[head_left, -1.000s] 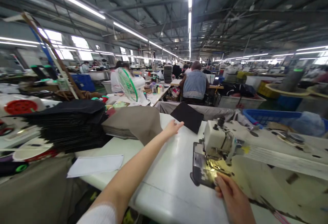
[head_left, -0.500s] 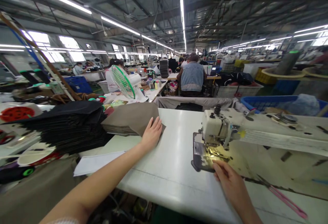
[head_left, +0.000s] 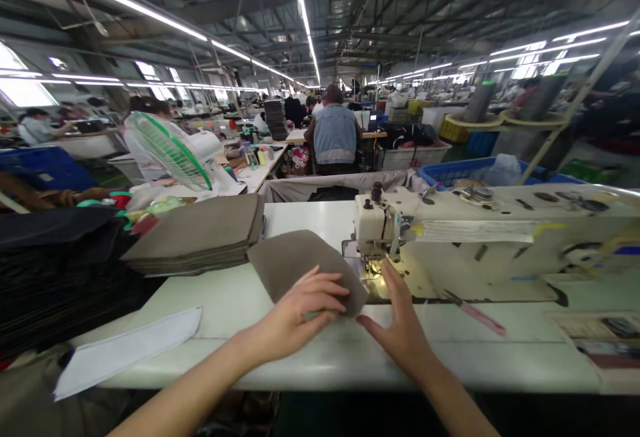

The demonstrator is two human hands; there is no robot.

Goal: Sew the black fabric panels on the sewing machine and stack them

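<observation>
Left to right: a black fabric stack [head_left: 55,257] stands beyond the left end of the counter [head_left: 225,307]; a white strip [head_left: 130,350] lies across the near left corner and juts over the edge, where a brushing forearm could drag it off. The taupe stack [head_left: 200,230] sits towards the far left corner. Right of it, between stack and sewing machine [head_left: 380,224], a single taupe panel [head_left: 300,257] lies aslant, its right end close to the machine's plate. The left hand [head_left: 295,310] rests on the panel's near right part, fingers extended and slightly spread over it, not clenched; pressure at this one end could swing the panel askew or buckle it. The right hand [head_left: 405,330] is empty, its fingers released, thumb and forefinger apart, the forefinger beside the lit needle area; a fingertip could be caught if the machine ran with the hand so near. Pink-handled snips [head_left: 483,317] lie farther right, by the machine's base, where a sideways sweep of the right hand could meet the blades.
</observation>
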